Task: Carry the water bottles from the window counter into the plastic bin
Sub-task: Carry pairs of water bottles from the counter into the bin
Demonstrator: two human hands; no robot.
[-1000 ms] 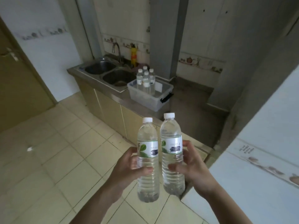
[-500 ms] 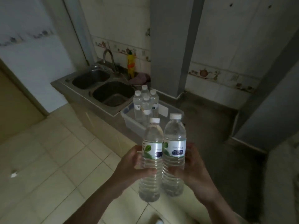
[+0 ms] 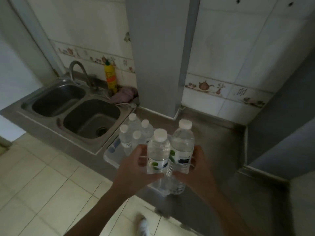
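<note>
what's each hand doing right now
Left hand: closed on the left bottle.
Right hand: closed on the right bottle.
Both bottles are upright over the bin.

Home kitchen, steel double sink [image 3: 75,114] with faucet [image 3: 80,72], tiled walls, yellow detergent bottle [image 3: 110,77], steel counter [image 3: 213,150]
</note>
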